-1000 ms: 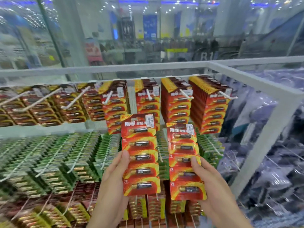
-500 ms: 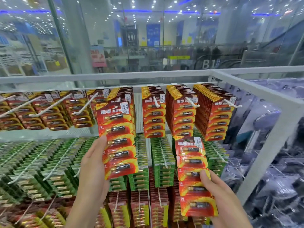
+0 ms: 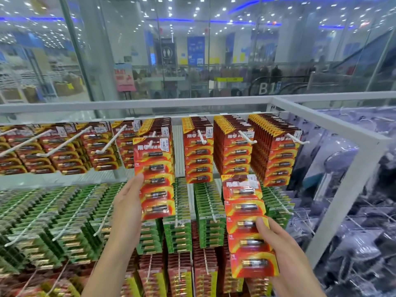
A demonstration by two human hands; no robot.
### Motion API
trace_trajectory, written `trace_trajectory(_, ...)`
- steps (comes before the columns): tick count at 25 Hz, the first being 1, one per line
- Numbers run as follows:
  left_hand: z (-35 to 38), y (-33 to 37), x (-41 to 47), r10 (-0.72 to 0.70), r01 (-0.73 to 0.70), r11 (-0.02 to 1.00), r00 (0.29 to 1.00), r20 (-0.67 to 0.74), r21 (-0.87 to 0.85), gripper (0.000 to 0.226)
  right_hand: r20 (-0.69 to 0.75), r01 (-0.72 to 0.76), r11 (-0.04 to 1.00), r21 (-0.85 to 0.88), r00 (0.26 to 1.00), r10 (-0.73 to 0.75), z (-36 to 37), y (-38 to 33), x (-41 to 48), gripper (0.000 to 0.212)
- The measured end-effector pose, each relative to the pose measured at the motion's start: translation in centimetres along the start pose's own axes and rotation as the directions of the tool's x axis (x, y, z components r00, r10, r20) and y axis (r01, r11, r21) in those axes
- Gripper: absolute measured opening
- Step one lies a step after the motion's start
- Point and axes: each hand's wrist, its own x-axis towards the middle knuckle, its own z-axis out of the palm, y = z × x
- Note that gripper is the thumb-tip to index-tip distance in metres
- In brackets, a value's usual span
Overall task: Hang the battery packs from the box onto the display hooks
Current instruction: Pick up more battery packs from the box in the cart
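Observation:
My left hand [image 3: 128, 202] holds a red battery pack [image 3: 155, 179] by its left edge, raised up against a white display hook [image 3: 151, 143] in the top row; the hook's tip shows through the pack's top. My right hand [image 3: 276, 243] holds a second red battery pack [image 3: 246, 224] lower down, thumb on its front, in front of the green packs. The box is not in view.
The top row carries red packs on white hooks [image 3: 202, 138], fullest at the right [image 3: 276, 151]. Green packs [image 3: 64, 215] fill the middle rows, dark red ones [image 3: 180, 275] the bottom. A white frame post [image 3: 347, 200] bounds the right side, with glass behind.
My left hand has carried its pack up and leftward from beside the other pack onto the top-row hook. My right hand has kept its pack low, drifting slightly right.

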Motion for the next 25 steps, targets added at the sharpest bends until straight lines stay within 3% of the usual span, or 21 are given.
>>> trace_trajectory(4, 1.2, 0.0, 4.0, 0.040, -0.038, 0.997, 0.999, -0.024, 0.073, 0.023, 0.026, 0.140, 0.988, -0.069, 0.990, -0.139, 1.0, -1.5, 0.8, 0.043)
trace_trajectory(10, 1.2, -1.3, 6.6, 0.076, -0.070, 0.993, 0.995, -0.066, 0.100, 0.016, -0.061, 0.360, 0.920, -0.156, 0.926, -0.373, 1.1, -4.6, 2.1, 0.038)
trace_trajectory(14, 0.6, -2.1, 7.3, 0.117, -0.103, 0.988, 0.985, -0.127, 0.116, 0.014, -0.082, 0.360, 0.904, -0.230, 0.919, -0.387, 0.8, -5.4, 2.8, 0.033)
trace_trajectory(21, -0.2, -2.7, 6.6, 0.188, -0.169, 0.977, 0.971, -0.146, 0.130, 0.030, -0.122, 0.320, 0.909, -0.266, 0.924, -0.361, 1.2, -5.5, 6.4, 0.028)
trace_trajectory(25, -0.5, -2.8, 5.0, 0.181, -0.166, 0.980, 0.973, -0.143, 0.111, 0.013, -0.143, 0.316, 0.872, -0.374, 0.909, -0.390, 2.3, -6.1, 11.1, 0.033)
